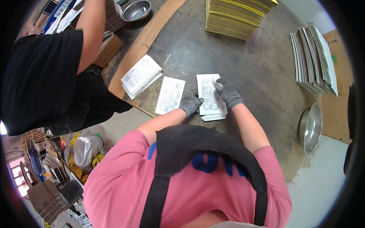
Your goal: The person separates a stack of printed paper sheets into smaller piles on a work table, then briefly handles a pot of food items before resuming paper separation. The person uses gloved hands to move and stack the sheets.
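Note:
A small stack of white printed sheets [205, 108] lies on the dark table in front of me. Line drawings of boxed shapes cover its top sheet. My left hand [191, 103], in a grey glove, grips the stack's left edge, with the thumb side at the sheets. On the right, my gloved right hand [229, 92] bends over the upper right part of the top sheet. Its fingers are closed, and a small whitish bit shows at their tips, too small to name. Left of the stack lies another printed sheet [170, 95], apart from both hands.
Farther left is a second pile of printed sheets [141, 76]. A tall yellow-edged stack of cardboard [234, 17] stands at the back. Grey boards [313, 60] and a metal bowl [311, 128] are on the right. Another person's arm [92, 34] reaches in at left, near another metal bowl [137, 11].

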The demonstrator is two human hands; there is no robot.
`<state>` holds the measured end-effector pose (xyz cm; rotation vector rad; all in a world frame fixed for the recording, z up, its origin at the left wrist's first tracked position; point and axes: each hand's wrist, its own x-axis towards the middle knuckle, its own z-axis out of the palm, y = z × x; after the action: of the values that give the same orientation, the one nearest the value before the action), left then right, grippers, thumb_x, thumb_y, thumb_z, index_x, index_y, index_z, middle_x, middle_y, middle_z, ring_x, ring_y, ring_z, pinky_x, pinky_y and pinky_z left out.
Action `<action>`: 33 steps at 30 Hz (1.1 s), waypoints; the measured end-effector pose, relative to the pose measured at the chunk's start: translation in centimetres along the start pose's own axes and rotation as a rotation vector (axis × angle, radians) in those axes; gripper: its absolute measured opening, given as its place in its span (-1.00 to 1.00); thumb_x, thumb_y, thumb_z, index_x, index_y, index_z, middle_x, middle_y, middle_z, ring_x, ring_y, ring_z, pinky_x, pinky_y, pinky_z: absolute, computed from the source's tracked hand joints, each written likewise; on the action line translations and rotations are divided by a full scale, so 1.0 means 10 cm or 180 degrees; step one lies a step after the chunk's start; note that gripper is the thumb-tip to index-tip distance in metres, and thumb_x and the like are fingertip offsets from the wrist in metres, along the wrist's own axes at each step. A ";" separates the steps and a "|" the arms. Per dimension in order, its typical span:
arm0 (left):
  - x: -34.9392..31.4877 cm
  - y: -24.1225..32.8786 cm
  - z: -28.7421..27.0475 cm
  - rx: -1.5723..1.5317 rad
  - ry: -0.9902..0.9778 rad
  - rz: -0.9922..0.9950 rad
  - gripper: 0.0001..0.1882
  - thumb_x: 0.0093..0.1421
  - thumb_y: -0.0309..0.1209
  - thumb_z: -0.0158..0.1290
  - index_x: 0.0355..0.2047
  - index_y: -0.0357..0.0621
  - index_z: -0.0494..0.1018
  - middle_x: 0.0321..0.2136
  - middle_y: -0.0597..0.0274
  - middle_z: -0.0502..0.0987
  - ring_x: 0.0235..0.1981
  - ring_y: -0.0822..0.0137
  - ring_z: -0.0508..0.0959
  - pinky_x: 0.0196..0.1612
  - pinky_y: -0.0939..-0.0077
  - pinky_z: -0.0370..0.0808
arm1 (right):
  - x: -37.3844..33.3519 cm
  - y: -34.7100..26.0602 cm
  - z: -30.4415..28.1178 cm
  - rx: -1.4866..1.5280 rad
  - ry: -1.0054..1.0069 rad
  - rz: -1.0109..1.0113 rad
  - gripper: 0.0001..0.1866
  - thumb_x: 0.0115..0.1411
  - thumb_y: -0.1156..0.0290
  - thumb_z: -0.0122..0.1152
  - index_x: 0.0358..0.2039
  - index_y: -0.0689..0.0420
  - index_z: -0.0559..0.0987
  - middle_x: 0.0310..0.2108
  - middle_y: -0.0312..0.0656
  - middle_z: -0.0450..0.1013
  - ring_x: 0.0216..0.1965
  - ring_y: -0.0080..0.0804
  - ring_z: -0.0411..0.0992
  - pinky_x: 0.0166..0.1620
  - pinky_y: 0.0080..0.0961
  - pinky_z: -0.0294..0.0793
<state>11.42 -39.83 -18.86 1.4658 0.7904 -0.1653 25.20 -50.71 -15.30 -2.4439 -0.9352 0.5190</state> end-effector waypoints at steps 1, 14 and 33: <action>-0.03 0.01 -0.05 -0.0009 0.0009 0.0137 -0.66 -0.01 -0.50 -0.02 -0.18 -0.32 0.28 -0.47 0.16 0.45 -0.59 0.45 0.43 -0.62 0.60 0.38 | -0.02 0.14 -0.01 0.0306 0.0165 0.0084 -0.63 0.03 0.16 -0.04 -0.25 0.15 0.46 -0.31 -0.01 0.43 -0.26 -0.13 0.40 -0.18 -0.30 0.33; -0.29 -0.32 -0.98 0.1935 0.1515 0.1564 -0.44 -0.12 -0.37 0.13 -0.08 -0.33 0.26 -0.35 0.00 0.43 -0.36 0.19 0.44 -0.27 0.42 0.40 | -0.22 0.58 0.12 0.1368 -0.0143 0.0595 -0.71 0.02 0.28 0.05 -0.28 0.18 0.48 -0.38 -0.09 0.44 -0.37 -0.34 0.39 -0.28 -0.46 0.36; 0.14 -0.01 0.03 0.1782 0.0196 0.0651 -0.18 -0.13 -0.29 0.09 0.08 -0.37 -0.02 -0.25 -0.17 0.40 -0.19 0.02 0.42 -0.12 0.36 0.32 | 0.06 -0.12 0.01 -0.1426 -0.0744 -0.0631 -0.74 0.06 0.33 -0.20 -0.35 0.11 0.46 -0.34 -0.04 0.44 -0.34 -0.09 0.43 -0.27 -0.25 0.38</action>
<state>12.48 -39.64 -19.76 2.0789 0.6645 -0.1961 24.92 -49.50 -14.84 -2.6709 -1.5137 0.5833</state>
